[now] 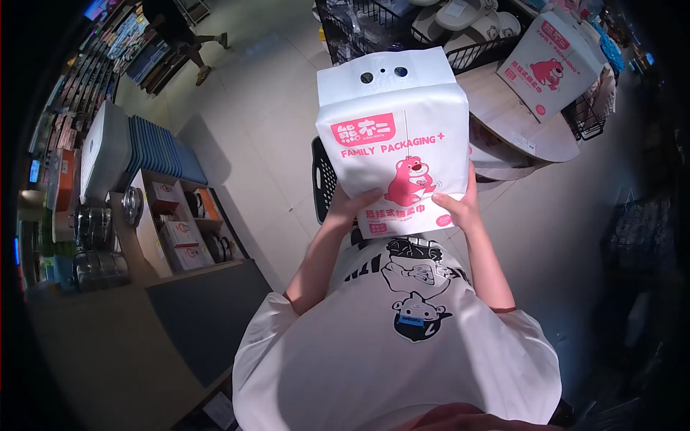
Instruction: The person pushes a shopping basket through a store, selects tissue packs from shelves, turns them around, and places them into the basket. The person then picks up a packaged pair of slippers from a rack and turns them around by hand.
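I hold a large white pack of cotton tissues (392, 172) up in front of my chest, its printed face towards me. Pink lettering and a pink bear mark the front, and holes show in the flap at its top. My left hand (351, 205) grips the lower left edge, thumb on the front and fingers hidden behind. On the lower right edge my right hand (461, 204) grips likewise, thumb beside the bear. A dark perforated basket (323, 179) shows partly behind the pack on the left.
A similar white pack (550, 68) stands on a rounded display table (517, 133) at right, near wire baskets holding slippers (460, 18). To the left is a shelf unit (154, 244) with boxes and pans. A person (176, 32) walks in the aisle at the upper left.
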### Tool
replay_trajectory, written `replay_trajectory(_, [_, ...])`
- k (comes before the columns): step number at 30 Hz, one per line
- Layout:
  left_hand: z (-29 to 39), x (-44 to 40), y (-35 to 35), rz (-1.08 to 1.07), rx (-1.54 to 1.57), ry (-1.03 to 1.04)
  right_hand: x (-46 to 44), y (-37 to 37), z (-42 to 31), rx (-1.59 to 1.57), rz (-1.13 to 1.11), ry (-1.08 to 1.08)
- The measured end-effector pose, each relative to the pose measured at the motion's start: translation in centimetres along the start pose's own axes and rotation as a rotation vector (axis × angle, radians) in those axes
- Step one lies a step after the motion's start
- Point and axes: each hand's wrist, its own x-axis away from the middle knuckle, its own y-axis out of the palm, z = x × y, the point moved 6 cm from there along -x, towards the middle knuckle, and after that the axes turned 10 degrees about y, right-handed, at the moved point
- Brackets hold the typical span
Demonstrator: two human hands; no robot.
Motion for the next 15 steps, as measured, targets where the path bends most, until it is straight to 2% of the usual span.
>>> replay_trajectory(4, [0.8,-1.4,-3.3,-0.048,0.031,0.157,-1.3,2.7,1.3,0.026,-0.021,0.035])
replay_trajectory(9, [0.7,-2.2,-5.8,-0.046,0.051,0.131,-2.5,4.6,3.1,0.008,-0.029,0.167])
replay_trajectory(11, [0.9,-2.8,-7.0,-0.021,0.126,0.142,-3.5,5.0,3.2,0.287,-0.005,0.213])
replay_trajectory(12, [1.0,-3.0,-8.2,-0.018,0.137,0.135,-4.1,5.7,3.1,0.295,-0.002,0.224])
replay_trajectory(14, [1.6,-3.3,-10.5,-0.037,-0.011,0.342,-5.7,6.6,1.0,0.571,0.116,-0.063])
replay_trajectory(15, [1.3,-3.3,-11.7,-0.035,-0.004,0.338,-6.5,7.5,-0.2,0.577,0.116,-0.057])
